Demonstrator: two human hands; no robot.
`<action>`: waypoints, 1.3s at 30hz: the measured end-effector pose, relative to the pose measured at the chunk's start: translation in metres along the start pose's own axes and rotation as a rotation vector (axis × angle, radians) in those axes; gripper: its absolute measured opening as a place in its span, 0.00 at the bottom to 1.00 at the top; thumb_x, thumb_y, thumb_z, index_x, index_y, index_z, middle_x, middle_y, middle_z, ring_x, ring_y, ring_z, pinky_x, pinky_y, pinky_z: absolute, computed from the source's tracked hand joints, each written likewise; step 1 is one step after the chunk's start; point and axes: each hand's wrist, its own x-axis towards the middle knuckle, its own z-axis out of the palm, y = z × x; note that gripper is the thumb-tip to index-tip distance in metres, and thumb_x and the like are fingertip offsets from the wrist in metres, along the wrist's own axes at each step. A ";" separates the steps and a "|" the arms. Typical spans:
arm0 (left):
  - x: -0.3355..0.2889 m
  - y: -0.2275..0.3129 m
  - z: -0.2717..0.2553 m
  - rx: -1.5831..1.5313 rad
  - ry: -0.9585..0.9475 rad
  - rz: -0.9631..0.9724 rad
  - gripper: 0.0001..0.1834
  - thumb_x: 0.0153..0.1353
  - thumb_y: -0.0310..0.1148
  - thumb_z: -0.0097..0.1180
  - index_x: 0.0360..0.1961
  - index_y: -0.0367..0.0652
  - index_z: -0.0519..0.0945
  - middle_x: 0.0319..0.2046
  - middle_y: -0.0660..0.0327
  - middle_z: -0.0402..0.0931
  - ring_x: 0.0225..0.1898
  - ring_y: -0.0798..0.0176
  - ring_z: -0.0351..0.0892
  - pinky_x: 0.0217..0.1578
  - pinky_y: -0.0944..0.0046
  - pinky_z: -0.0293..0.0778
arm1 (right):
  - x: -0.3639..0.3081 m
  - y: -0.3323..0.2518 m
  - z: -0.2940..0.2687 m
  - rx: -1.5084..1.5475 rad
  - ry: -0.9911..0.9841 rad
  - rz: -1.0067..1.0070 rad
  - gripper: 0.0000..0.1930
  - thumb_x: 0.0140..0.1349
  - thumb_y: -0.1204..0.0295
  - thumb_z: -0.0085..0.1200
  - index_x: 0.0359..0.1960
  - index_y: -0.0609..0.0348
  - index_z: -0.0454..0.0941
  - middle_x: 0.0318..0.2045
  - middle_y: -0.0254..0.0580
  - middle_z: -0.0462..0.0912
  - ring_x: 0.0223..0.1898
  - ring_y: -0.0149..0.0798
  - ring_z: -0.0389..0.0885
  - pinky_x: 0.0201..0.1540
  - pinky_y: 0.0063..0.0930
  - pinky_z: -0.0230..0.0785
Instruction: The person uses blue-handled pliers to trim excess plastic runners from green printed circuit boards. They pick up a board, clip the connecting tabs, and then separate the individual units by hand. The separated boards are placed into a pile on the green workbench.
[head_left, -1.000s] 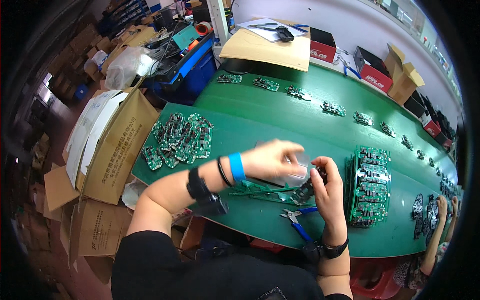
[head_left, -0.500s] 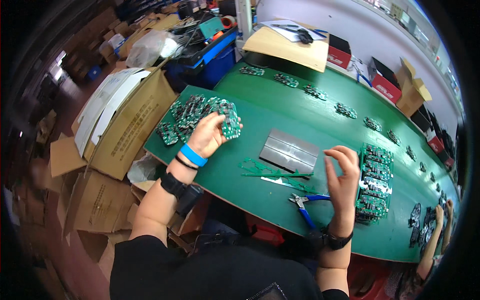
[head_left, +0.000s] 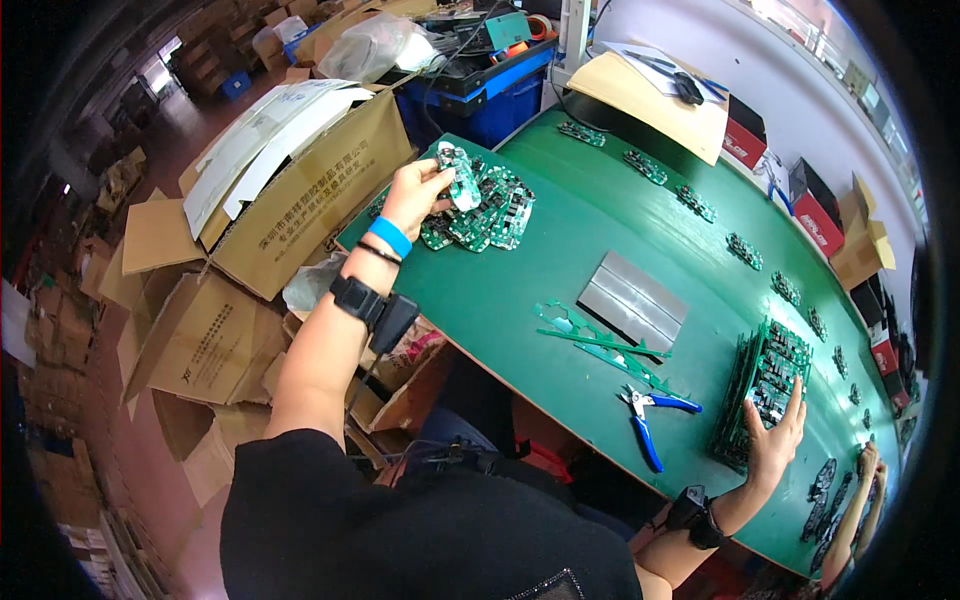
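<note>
My left hand (head_left: pixel 412 207) pinches a small green circuit board (head_left: pixel 459 180) upright over a heap of similar boards (head_left: pixel 505 212) at the table's left end. My right hand (head_left: pixel 778 442) is at the near right side of a stack of circuit board panels (head_left: pixel 777 365). Its thumb and fingers are apart, and the fingertips overlap the top panel; whether they press on it I cannot tell. Between the hands lie blue-handled cutting pliers (head_left: pixel 645 425), thin green board offcut strips (head_left: pixel 600 340) and a grey metal plate with grooves (head_left: pixel 633 305).
Single circuit boards (head_left: pixel 743 250) lie in a spaced row along the far side of the green table (head_left: pixel 530 320). Open cardboard boxes (head_left: pixel 300 210) stand against its left end. A wooden board (head_left: pixel 650 100) sits at the back. Another person's hands (head_left: pixel 870 470) work at far right.
My view has swung left. My right hand has moved right and down, from the air beside the panels onto the stack. My left hand still holds a board, now over the heap's left part.
</note>
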 end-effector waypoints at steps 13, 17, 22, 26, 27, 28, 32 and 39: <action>0.027 -0.029 -0.010 0.285 0.128 0.033 0.10 0.61 0.29 0.58 0.27 0.31 0.76 0.20 0.66 0.72 0.19 0.73 0.75 0.18 0.70 0.77 | 0.007 -0.029 -0.011 -0.139 -0.154 -0.016 0.56 0.39 0.54 0.72 0.71 0.29 0.49 0.69 0.57 0.55 0.68 0.65 0.55 0.63 0.62 0.53; 0.017 -0.035 -0.007 0.228 0.219 0.028 0.14 0.61 0.29 0.58 0.42 0.26 0.78 0.23 0.62 0.74 0.21 0.69 0.79 0.20 0.69 0.79 | 0.009 -0.038 -0.010 -0.109 -0.152 -0.014 0.50 0.41 0.63 0.67 0.70 0.38 0.54 0.67 0.54 0.61 0.66 0.61 0.58 0.64 0.58 0.54; 0.004 -0.038 -0.007 0.472 0.304 0.196 0.23 0.55 0.30 0.62 0.52 0.31 0.76 0.36 0.54 0.73 0.25 0.64 0.80 0.23 0.66 0.78 | 0.016 -0.020 -0.020 0.335 -0.076 -0.157 0.38 0.44 0.70 0.62 0.63 0.52 0.68 0.59 0.53 0.71 0.62 0.53 0.68 0.65 0.43 0.57; -0.031 -0.012 0.031 0.567 0.364 0.563 0.15 0.54 0.25 0.60 0.45 0.39 0.79 0.37 0.55 0.72 0.25 0.66 0.73 0.28 0.67 0.73 | 0.006 -0.019 -0.048 0.743 -0.071 -0.216 0.37 0.47 0.73 0.61 0.64 0.61 0.66 0.60 0.48 0.71 0.59 0.42 0.71 0.61 0.31 0.61; -0.044 -0.009 0.042 0.510 0.221 0.566 0.12 0.61 0.25 0.56 0.46 0.40 0.79 0.34 0.62 0.76 0.28 0.73 0.74 0.27 0.71 0.75 | -0.005 -0.036 -0.059 0.954 -0.130 -0.139 0.38 0.49 0.73 0.60 0.66 0.63 0.63 0.60 0.48 0.71 0.58 0.39 0.71 0.59 0.27 0.62; -0.065 -0.001 0.062 0.326 0.022 0.419 0.11 0.64 0.27 0.54 0.46 0.41 0.80 0.34 0.64 0.77 0.31 0.74 0.75 0.28 0.72 0.76 | -0.006 -0.043 -0.048 1.145 -0.141 -0.207 0.42 0.47 0.65 0.61 0.67 0.63 0.61 0.59 0.50 0.70 0.55 0.39 0.73 0.58 0.28 0.63; -0.124 0.001 0.139 -0.442 -0.683 -0.136 0.26 0.67 0.44 0.53 0.60 0.40 0.69 0.50 0.56 0.77 0.51 0.63 0.76 0.51 0.62 0.73 | -0.048 -0.080 -0.014 1.673 -0.580 -0.175 0.50 0.44 0.49 0.61 0.68 0.62 0.58 0.62 0.56 0.65 0.56 0.45 0.72 0.54 0.36 0.69; -0.149 -0.022 0.166 -1.133 -0.654 -0.515 0.30 0.69 0.53 0.42 0.64 0.44 0.64 0.57 0.51 0.71 0.59 0.50 0.71 0.60 0.44 0.67 | -0.076 -0.124 -0.003 1.463 -0.821 -0.230 0.39 0.54 0.49 0.61 0.63 0.61 0.67 0.61 0.43 0.71 0.61 0.39 0.68 0.59 0.34 0.62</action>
